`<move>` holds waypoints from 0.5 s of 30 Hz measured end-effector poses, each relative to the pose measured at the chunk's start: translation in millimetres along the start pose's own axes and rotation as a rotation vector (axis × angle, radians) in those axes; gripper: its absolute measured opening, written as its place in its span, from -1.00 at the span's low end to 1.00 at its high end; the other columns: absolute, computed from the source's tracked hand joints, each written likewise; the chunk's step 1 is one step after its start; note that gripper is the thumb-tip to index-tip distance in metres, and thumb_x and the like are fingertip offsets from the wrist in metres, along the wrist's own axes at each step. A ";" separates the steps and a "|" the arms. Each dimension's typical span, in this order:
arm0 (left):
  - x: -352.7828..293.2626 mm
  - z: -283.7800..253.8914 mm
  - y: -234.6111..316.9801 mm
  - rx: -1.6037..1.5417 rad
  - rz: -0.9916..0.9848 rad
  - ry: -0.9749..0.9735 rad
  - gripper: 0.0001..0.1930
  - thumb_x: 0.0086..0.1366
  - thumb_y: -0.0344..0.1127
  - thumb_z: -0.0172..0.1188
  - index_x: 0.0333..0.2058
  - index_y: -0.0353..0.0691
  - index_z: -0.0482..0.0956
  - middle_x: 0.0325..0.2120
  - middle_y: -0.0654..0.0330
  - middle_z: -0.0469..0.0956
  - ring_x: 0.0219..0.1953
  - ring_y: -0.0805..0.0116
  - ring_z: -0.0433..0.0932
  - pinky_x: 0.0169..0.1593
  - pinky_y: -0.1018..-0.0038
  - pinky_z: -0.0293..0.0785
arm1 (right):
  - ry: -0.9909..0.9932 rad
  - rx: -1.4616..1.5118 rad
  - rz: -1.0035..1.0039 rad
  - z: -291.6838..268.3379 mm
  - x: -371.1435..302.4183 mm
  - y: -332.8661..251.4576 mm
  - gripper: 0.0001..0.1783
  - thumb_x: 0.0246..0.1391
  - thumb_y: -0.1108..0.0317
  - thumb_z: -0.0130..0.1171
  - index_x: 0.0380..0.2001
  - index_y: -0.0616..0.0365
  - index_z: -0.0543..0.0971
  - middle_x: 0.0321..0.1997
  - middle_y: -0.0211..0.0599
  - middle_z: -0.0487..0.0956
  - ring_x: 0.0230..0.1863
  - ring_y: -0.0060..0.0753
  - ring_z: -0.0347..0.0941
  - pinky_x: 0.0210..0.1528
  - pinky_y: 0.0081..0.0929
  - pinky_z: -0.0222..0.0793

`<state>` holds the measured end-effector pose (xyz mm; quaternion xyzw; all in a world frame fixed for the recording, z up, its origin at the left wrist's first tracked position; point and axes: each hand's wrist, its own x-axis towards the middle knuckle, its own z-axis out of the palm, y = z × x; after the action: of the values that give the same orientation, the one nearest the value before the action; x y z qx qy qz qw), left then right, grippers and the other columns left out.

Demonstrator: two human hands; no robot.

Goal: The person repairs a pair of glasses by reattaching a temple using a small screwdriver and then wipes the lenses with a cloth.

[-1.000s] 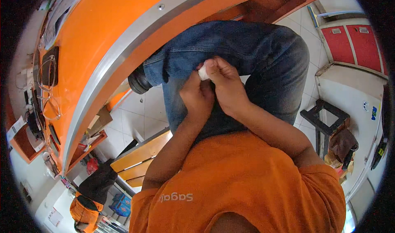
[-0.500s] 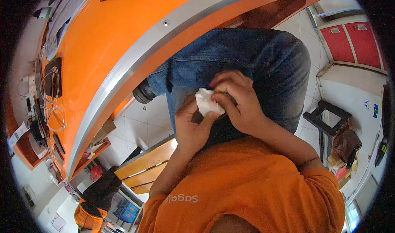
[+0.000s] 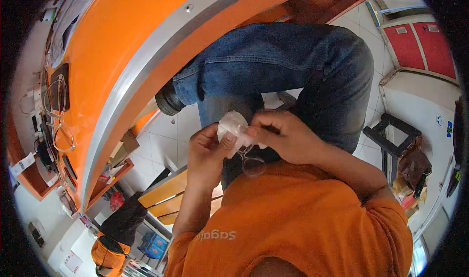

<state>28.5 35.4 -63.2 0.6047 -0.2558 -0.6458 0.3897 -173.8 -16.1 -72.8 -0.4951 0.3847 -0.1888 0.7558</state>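
A crumpled white tissue [image 3: 233, 123] is bunched between my two hands, above my lap. My left hand [image 3: 207, 152] is closed on it, with the thumb pressing across its front. From the other side, my right hand [image 3: 288, 135] pinches the tissue's edge between thumb and fingertips. Below the tissue hang thin-rimmed eyeglasses [image 3: 253, 166], with one round clear lens showing in front of my orange shirt. The rest of the eyeglasses is hidden by the tissue and fingers.
An orange desk [image 3: 105, 47] with a metal edge curves along my left and front. On it lie a dark flat case [image 3: 60, 88] and thin looped wire. A slatted wooden bench [image 3: 166, 199] is beneath me. A black stool frame [image 3: 393, 135] stands at right, near red cabinet doors [image 3: 408, 47].
Both hands have moved nearer my body and slightly left with the tissue. The lens of the eyeglasses has come into sight beneath it. My legs now show a wider gap between them.
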 end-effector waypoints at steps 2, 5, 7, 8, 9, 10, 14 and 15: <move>-1.3 4.4 4.1 -0.010 -0.010 -0.043 -0.87 0.29 -0.41 0.27 -0.24 -0.32 0.59 -0.34 0.23 0.63 -0.30 0.54 0.55 -0.20 0.56 0.46 | -0.094 -0.168 -0.126 -9.5 2.4 -4.6 -0.65 0.27 0.15 0.09 -0.41 0.25 0.56 -0.50 -0.21 0.54 -0.41 -0.32 0.50 -0.34 -0.31 0.36; -7.8 6.7 8.9 0.115 -0.110 -0.114 -0.88 0.27 -0.42 0.28 -0.26 -0.30 0.57 -0.35 0.24 0.62 -0.28 0.53 0.56 -0.18 0.55 0.47 | -0.321 -0.567 -0.169 -31.7 7.6 -12.5 -0.62 0.28 0.10 0.08 -0.38 0.25 0.55 -0.46 -0.20 0.55 -0.46 -0.31 0.49 -0.38 -0.27 0.36; -13.6 5.2 8.4 0.198 -0.115 -0.159 -0.88 0.27 -0.44 0.29 -0.26 -0.30 0.56 -0.34 0.24 0.63 -0.26 0.53 0.57 -0.16 0.55 0.48 | -0.290 -0.485 -0.137 -31.1 2.0 -19.7 -0.63 0.26 0.10 0.09 -0.35 0.25 0.55 -0.46 -0.17 0.55 -0.49 -0.26 0.49 -0.39 -0.26 0.38; -18.1 3.1 6.3 0.215 -0.074 -0.176 -0.88 0.26 -0.45 0.29 -0.25 -0.30 0.55 -0.33 0.24 0.63 -0.25 0.53 0.57 -0.14 0.55 0.49 | -0.276 -0.444 -0.121 -30.1 -0.8 -21.7 -0.63 0.26 0.10 0.10 -0.33 0.25 0.55 -0.46 -0.16 0.55 -0.51 -0.24 0.49 -0.39 -0.26 0.38; -21.0 1.2 5.2 0.233 -0.026 -0.193 -0.87 0.26 -0.46 0.29 -0.24 -0.30 0.55 -0.33 0.24 0.64 -0.24 0.52 0.57 -0.12 0.55 0.49 | -0.324 -0.190 0.001 -30.8 -3.5 -22.7 -0.64 0.24 0.10 0.11 -0.33 0.24 0.55 -0.47 -0.14 0.54 -0.50 -0.22 0.50 -0.39 -0.26 0.39; -23.7 1.2 6.3 0.190 -0.020 -0.169 -0.87 0.25 -0.47 0.29 -0.24 -0.30 0.55 -0.32 0.24 0.64 -0.23 0.52 0.58 -0.11 0.54 0.50 | -0.369 0.065 0.123 -32.5 -7.3 -22.8 -0.64 0.23 0.10 0.13 -0.32 0.23 0.56 -0.48 -0.12 0.54 -0.49 -0.20 0.50 -0.39 -0.27 0.39; -28.1 9.7 7.9 0.061 -0.036 -0.081 -0.86 0.22 -0.50 0.32 -0.26 -0.29 0.56 -0.27 0.23 0.64 -0.19 0.51 0.58 -0.05 0.50 0.50 | -0.240 0.208 -0.138 -12.1 -15.2 10.2 -0.69 0.21 0.14 0.16 -0.29 0.20 0.60 -0.48 -0.06 0.57 -0.47 -0.14 0.54 -0.39 -0.29 0.41; -28.3 11.1 5.4 0.036 -0.053 -0.060 -0.86 0.22 -0.50 0.32 -0.26 -0.29 0.56 -0.26 0.23 0.64 -0.18 0.50 0.58 -0.03 0.49 0.50 | -0.242 0.056 -0.206 -12.2 -13.4 10.9 -0.69 0.22 0.13 0.15 -0.28 0.20 0.60 -0.47 -0.05 0.58 -0.46 -0.14 0.55 -0.38 -0.30 0.42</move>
<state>17.7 53.8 -40.8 0.5987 -0.2628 -0.6689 0.3536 -192.8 -9.7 -79.9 -0.5296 0.2327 -0.2148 0.7869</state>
